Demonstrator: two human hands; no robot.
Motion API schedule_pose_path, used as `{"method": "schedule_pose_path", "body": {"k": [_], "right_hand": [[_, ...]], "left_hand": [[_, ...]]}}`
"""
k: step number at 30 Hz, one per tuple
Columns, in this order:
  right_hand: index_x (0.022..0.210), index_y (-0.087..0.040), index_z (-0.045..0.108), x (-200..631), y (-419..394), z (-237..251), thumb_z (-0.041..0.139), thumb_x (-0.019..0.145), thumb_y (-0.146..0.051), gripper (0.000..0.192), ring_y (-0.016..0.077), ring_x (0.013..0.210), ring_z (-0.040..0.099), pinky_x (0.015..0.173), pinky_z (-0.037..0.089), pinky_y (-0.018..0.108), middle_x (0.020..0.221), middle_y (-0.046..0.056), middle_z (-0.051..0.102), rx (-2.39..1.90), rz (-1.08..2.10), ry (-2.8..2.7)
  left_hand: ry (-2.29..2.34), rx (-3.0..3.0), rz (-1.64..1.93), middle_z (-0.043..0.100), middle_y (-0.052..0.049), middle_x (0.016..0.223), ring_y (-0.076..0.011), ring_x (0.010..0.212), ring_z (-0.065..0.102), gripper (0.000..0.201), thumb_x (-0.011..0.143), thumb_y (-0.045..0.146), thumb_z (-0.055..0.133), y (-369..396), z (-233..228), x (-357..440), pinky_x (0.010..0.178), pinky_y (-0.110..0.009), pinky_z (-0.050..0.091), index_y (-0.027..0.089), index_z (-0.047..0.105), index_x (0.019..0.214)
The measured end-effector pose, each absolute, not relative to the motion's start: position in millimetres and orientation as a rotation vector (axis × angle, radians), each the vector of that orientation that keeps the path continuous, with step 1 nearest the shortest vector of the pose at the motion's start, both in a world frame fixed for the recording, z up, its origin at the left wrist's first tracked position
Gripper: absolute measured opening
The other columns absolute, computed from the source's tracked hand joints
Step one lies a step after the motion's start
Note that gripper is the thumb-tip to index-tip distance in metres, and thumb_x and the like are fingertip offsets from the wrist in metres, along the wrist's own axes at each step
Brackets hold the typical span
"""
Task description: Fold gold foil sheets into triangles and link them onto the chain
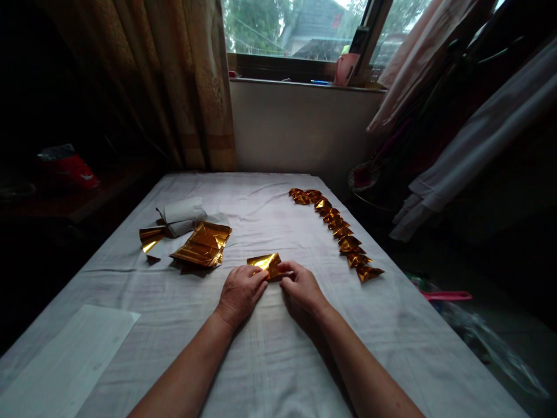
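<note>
Two bare forearms rising from the bottom edge of the frame and converging just below centre, wrists low over the cloth. Left hand (pixel 241 292) palm down, knuckles up, fingers curled forward with the tips pressed onto the near left edge of a gold foil sheet (pixel 266 263). Right hand (pixel 301 285) angled in from the right, thumb and forefinger pinched on the sheet's right corner, remaining fingers bent under; both hands grasping the same partly folded piece, flat on the surface at centre frame. Underneath, a long table (pixel 270 360) draped in creased white cloth, filling the lower half. At lower left, a pale paper sheet (pixel 69 360) lying flat. At left of centre, a stack of gold foil squares (pixel 202 245), with a white rolled cloth (pixel 180 216) just behind it and one loose gold piece (pixel 150 238) beside. At right of centre, a row of folded gold pieces (pixel 337 227) running diagonally from upper middle toward the right hand, well apart from it. Beyond, a brown patterned curtain (pixel 191 81) at upper left, a window (pixel 300 29) at top centre with greenery and a roof outside, pale draped fabric (pixel 474 139) at upper right, dim surroundings on both sides.
</note>
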State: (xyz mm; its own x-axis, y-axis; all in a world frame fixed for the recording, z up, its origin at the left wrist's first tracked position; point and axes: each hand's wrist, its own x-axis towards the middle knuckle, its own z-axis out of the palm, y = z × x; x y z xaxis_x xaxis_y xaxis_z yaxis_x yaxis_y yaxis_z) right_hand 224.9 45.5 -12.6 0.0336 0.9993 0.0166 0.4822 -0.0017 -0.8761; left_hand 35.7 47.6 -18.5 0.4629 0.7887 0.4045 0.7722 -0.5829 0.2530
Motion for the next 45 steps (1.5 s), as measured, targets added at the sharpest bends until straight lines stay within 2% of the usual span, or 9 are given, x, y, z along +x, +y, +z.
{"method": "schedule_pose_path", "body": {"k": [3, 5, 9, 17, 24, 34, 40, 45], "right_hand": [[0.106, -0.02, 0.069, 232, 43, -6, 0.054, 0.074, -0.005, 0.039, 0.0151, 0.09, 0.065, 0.087, 0.05, 0.027, 0.105, 0.004, 0.07, -1.628, 0.6, -1.868], [0.109, -0.022, 0.07, 234, 43, -1, 0.057, 0.083, -0.012, 0.031, 0.0144, 0.087, 0.064, 0.082, 0.048, 0.025, 0.105, 0.004, 0.067, -1.696, 0.48, -2.012], [0.101, -0.027, 0.074, 236, 45, 2, 0.058, 0.093, -0.032, 0.019, 0.0139, 0.087, 0.062, 0.074, 0.045, 0.022, 0.1, 0.003, 0.065, -1.784, 0.351, -2.176], [0.09, -0.026, 0.075, 239, 55, 6, 0.058, 0.094, -0.032, 0.018, 0.0122, 0.083, 0.062, 0.071, 0.041, 0.021, 0.092, 0.0, 0.067, -1.824, 0.437, -2.093], [0.087, -0.024, 0.072, 231, 62, 11, 0.057, 0.095, -0.039, 0.022, 0.0136, 0.08, 0.061, 0.065, 0.037, 0.024, 0.092, 0.001, 0.067, -1.993, 0.353, -2.075], [0.087, -0.022, 0.066, 222, 57, -1, 0.055, 0.094, -0.037, 0.019, 0.0165, 0.086, 0.059, 0.066, 0.036, 0.026, 0.095, 0.003, 0.065, -2.047, 0.199, -2.028], [0.104, -0.023, 0.063, 222, 56, -8, 0.056, 0.094, -0.033, 0.016, 0.0175, 0.089, 0.059, 0.071, 0.038, 0.026, 0.098, 0.004, 0.065, -1.979, 0.173, -1.979], [0.093, -0.023, 0.065, 220, 55, -9, 0.053, 0.096, -0.034, 0.016, 0.0168, 0.088, 0.058, 0.07, 0.037, 0.026, 0.099, 0.004, 0.064, -1.989, 0.156, -2.026]], "left_hand": [[1.418, 2.664, 0.765, 0.071, -0.005, 0.104, -0.0221, 0.094, 0.062, 0.017, 0.091, 0.027, 0.06, 47, -19, 36, 0.085, -0.037, 0.047, 0.025, 0.07, 0.105], [1.41, 2.673, 0.774, 0.071, -0.005, 0.104, -0.0221, 0.094, 0.061, 0.017, 0.092, 0.027, 0.059, 48, -20, 36, 0.084, -0.037, 0.046, 0.025, 0.07, 0.104], [1.395, 2.656, 0.82, 0.071, -0.005, 0.102, -0.0218, 0.094, 0.06, 0.017, 0.094, 0.027, 0.056, 48, -22, 33, 0.085, -0.037, 0.045, 0.025, 0.071, 0.101], [1.581, 2.468, 0.856, 0.068, -0.006, 0.084, -0.0239, 0.087, 0.058, 0.023, 0.094, 0.035, 0.053, 51, -19, 23, 0.082, -0.037, 0.043, 0.022, 0.069, 0.083], [1.686, 2.403, 0.877, 0.072, -0.004, 0.087, -0.0235, 0.085, 0.06, 0.013, 0.091, 0.032, 0.057, 56, -20, 24, 0.08, -0.035, 0.041, 0.023, 0.066, 0.091], [1.79, 2.449, 0.839, 0.07, -0.004, 0.08, -0.0239, 0.081, 0.059, 0.009, 0.089, 0.029, 0.058, 60, -22, 31, 0.077, -0.036, 0.038, 0.023, 0.065, 0.087], [1.814, 2.454, 0.813, 0.066, -0.005, 0.086, -0.0232, 0.084, 0.057, 0.009, 0.089, 0.027, 0.057, 57, -19, 35, 0.078, -0.036, 0.039, 0.024, 0.065, 0.087], [1.636, 2.603, 0.794, 0.067, -0.005, 0.092, -0.0238, 0.089, 0.056, 0.015, 0.092, 0.028, 0.056, 53, -13, 43, 0.086, -0.04, 0.037, 0.026, 0.071, 0.09]]}}
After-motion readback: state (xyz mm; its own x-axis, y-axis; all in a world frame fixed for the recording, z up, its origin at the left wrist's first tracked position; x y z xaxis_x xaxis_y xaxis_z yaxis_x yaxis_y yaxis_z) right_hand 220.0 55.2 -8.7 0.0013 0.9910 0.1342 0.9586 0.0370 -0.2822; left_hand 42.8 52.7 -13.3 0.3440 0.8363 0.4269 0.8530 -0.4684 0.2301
